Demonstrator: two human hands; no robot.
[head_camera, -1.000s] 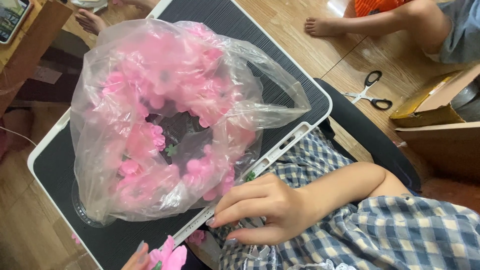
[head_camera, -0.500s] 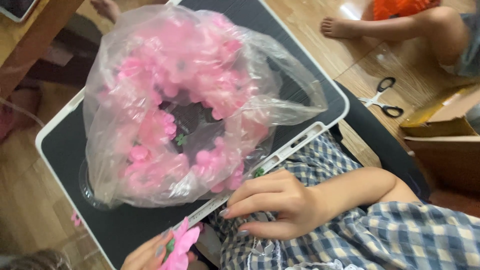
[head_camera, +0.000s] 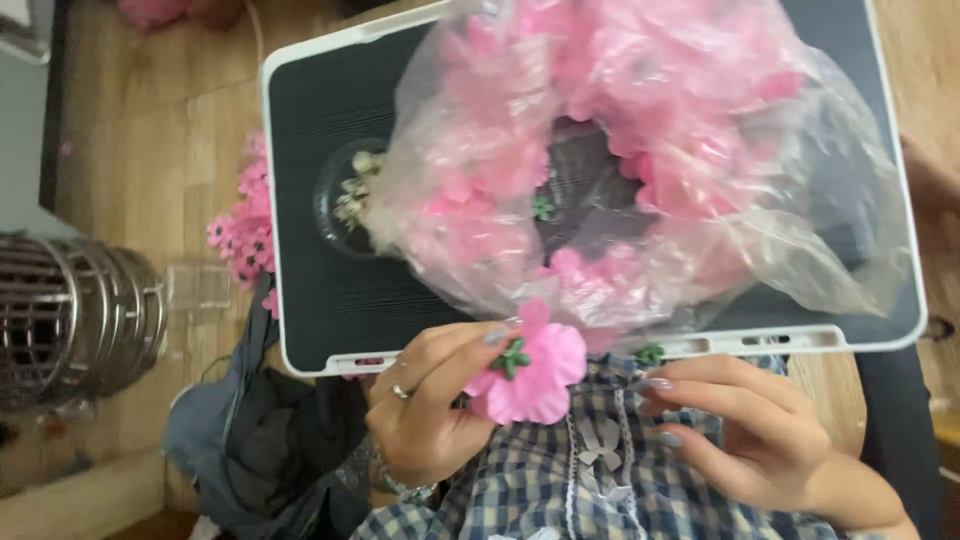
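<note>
A pink flower (head_camera: 528, 372) is pinched by the left hand (head_camera: 425, 415); a green piece (head_camera: 650, 354) is touched by the half-open right hand (head_camera: 745, 430). The piece could be dropped if nudged.

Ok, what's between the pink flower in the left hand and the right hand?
In the head view, only checked blue fabric lies between the pink flower held by the left hand and the right hand.

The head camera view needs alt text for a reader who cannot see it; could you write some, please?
The left hand pinches a pink fabric flower with a green centre, while the right hand rests open on a blue checked garment. Beyond them, a clear plastic bag of pink flowers lies on a black, white-rimmed folding table.
</note>
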